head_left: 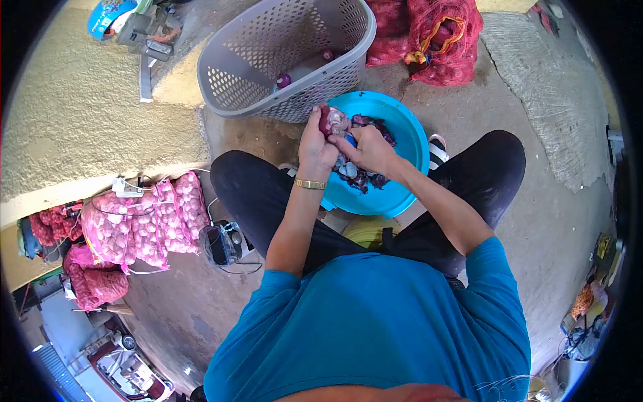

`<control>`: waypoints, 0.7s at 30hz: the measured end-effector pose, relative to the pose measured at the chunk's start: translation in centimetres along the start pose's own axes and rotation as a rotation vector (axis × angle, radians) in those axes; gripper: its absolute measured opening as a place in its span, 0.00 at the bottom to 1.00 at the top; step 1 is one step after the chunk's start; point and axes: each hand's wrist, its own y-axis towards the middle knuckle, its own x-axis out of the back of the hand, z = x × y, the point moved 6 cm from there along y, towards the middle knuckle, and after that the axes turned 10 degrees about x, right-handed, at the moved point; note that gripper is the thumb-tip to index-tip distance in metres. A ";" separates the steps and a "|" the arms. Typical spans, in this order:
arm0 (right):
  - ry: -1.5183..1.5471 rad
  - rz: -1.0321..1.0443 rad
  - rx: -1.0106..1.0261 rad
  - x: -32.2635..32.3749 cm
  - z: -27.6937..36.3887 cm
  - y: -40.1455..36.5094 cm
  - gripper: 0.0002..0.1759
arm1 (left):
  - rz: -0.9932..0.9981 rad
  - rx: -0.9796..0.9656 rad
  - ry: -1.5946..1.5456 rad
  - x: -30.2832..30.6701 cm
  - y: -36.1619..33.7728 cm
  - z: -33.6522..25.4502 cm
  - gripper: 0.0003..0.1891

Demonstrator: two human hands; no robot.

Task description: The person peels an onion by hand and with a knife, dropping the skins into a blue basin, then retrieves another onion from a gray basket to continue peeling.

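My left hand (317, 149) is wrapped around a red onion (333, 120), which shows purple skin on one side and pale flesh on the other. Close against it is my right hand (372, 150), fingers closed on a small blue-handled tool (350, 141) whose working end I cannot make out. Both hands are over a turquoise basin (414, 144) on the floor between my knees. Dark purple onion skins (380, 127) lie in the basin, partly hidden by my hands.
Behind the basin stands a grey perforated basket (251, 57) with a few red onions (284, 81) inside. Red mesh sacks (445, 40) are at the back. To the left, pink net bags of bulbs (144, 224) lean by the wall, near a small device with cables (224, 242).
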 end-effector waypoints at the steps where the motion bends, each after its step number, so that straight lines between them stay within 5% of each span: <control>1: 0.003 -0.006 -0.003 0.1 0.3 -0.1 0.27 | -0.019 0.032 -0.036 0.0 -0.1 0.1 0.12; 8: 0.101 -0.126 -0.089 2.7 0.4 0.4 0.24 | 0.066 0.064 -0.201 -0.3 -0.5 -1.9 0.13; 12: -0.363 0.018 -0.015 4.7 0.0 0.4 0.22 | 0.022 -0.036 -0.088 -0.6 -1.3 -3.5 0.15; 21: -0.608 0.193 -0.169 5.0 -1.4 -0.4 0.31 | 0.140 -0.012 -0.130 -1.2 -1.4 -3.9 0.14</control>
